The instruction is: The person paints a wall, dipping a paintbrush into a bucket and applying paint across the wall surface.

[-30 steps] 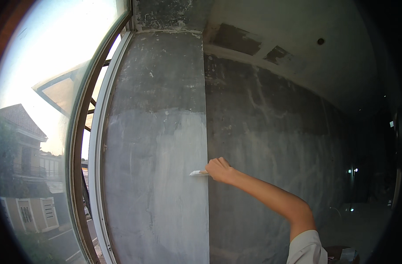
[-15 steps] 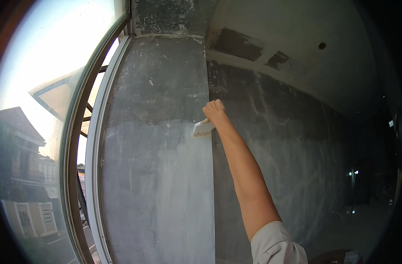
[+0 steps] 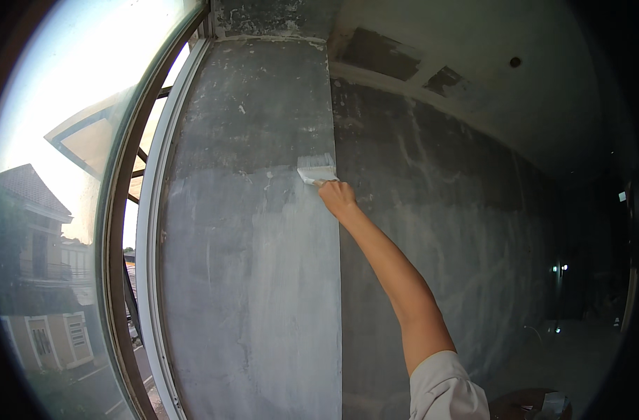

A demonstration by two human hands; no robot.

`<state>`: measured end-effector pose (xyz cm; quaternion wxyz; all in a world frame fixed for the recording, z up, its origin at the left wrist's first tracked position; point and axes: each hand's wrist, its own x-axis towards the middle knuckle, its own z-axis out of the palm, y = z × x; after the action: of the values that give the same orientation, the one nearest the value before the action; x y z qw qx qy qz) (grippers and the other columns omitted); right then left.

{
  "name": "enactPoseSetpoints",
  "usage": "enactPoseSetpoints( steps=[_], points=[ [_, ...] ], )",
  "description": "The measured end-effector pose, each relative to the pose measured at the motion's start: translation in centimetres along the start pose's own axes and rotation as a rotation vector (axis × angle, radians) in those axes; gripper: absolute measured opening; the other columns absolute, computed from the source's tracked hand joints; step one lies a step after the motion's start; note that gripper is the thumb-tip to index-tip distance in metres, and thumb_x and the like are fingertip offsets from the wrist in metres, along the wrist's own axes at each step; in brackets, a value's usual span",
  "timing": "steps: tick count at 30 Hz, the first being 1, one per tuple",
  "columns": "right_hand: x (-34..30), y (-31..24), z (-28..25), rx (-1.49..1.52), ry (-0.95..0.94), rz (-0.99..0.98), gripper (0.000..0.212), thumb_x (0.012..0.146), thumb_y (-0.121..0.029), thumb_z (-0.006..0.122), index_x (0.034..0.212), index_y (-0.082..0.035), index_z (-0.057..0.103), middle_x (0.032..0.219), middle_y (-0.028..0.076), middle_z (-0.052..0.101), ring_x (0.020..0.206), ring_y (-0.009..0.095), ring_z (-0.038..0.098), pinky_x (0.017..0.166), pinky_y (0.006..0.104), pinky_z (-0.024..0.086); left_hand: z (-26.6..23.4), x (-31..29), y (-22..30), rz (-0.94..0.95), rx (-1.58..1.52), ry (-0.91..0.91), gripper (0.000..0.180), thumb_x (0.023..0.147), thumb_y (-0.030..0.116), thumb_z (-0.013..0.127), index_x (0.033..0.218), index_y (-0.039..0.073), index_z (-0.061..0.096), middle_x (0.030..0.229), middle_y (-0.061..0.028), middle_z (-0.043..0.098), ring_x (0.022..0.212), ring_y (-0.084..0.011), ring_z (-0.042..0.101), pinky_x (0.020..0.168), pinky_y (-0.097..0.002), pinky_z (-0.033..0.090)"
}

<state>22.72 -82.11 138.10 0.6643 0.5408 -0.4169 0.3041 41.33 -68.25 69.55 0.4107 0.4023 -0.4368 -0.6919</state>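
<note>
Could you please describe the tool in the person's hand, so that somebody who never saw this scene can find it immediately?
Start at the tall window frame on the left, then move right across the grey wall panel to its vertical corner edge. There the right hand, on an outstretched arm, holds a wide flat paintbrush against the wall. Its whitish bristles and the pale streak above it stand out from the darker grey plaster.

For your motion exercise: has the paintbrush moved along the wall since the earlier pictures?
Yes. The paintbrush in the right hand has moved up the wall corner, from mid-height to the upper edge of the lighter painted patch.
</note>
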Motion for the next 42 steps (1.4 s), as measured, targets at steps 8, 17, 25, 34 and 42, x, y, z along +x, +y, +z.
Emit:
enactPoseSetpoints(
  steps=[8,17,25,34,42],
  points=[
    [-16.6,-8.1,-1.6,0.001,-0.060,-0.166,0.028,0.060,0.000,0.052,0.084,0.015,0.051,0.064,0.020,0.055,0.050,0.017,0.057,0.040,0.0214,0.046,1.7,-4.6,-5.0,-0.042,-0.032,0.043,0.077,0.069,0.068,0.021,0.114,0.005,0.032,0.042,-0.0029,0.035,0.034,-0.0109,0.030,0.036,-0.0238,0.026],
    [-20.9,-8.6,-8.0,0.299,-0.572,-0.437,0.010,0.067,-0.010,0.055,0.064,-0.002,0.058,0.060,0.011,0.056,0.055,0.018,0.056,0.045,0.0266,0.046,3.3,-9.8,-6.5,-0.095,-0.024,0.074,0.078,0.070,0.067,0.021,0.114,0.003,0.032,0.043,-0.0030,0.036,0.035,-0.0112,0.031,0.037,-0.0239,0.026],
    [-7.1,-1.4,-7.5,0.110,-0.478,-0.109,0.021,0.067,-0.026,0.060,0.068,-0.005,0.060,0.069,0.009,0.058,0.066,0.020,0.058,0.051,0.0274,0.046,3.1,-10.7,-4.5,-0.111,0.014,0.096,0.078,0.070,0.067,0.022,0.114,0.002,0.031,0.043,-0.0031,0.037,0.037,-0.0114,0.032,0.039,-0.0240,0.027],
    [-19.5,-7.8,-2.0,0.068,-0.295,0.100,0.037,0.066,-0.001,0.052,0.099,0.011,0.043,0.073,0.018,0.051,0.052,0.018,0.057,0.041,0.0220,0.046,2.7,-9.8,-2.3,-0.187,0.033,0.089,0.079,0.071,0.066,0.023,0.114,0.000,0.031,0.044,-0.0032,0.038,0.038,-0.0117,0.033,0.040,-0.0241,0.027],
    [-41.5,-19.1,-6.8,0.130,-0.529,0.017,0.043,0.067,-0.003,0.048,0.107,0.009,0.040,0.062,0.008,0.044,0.037,0.007,0.046,0.032,0.0162,0.039,1.6,-10.2,-0.8,-0.154,-0.004,0.107,0.077,0.072,0.064,0.024,0.115,0.001,0.029,0.044,-0.0020,0.038,0.037,-0.0108,0.032,0.039,-0.0232,0.026]
  ],
)
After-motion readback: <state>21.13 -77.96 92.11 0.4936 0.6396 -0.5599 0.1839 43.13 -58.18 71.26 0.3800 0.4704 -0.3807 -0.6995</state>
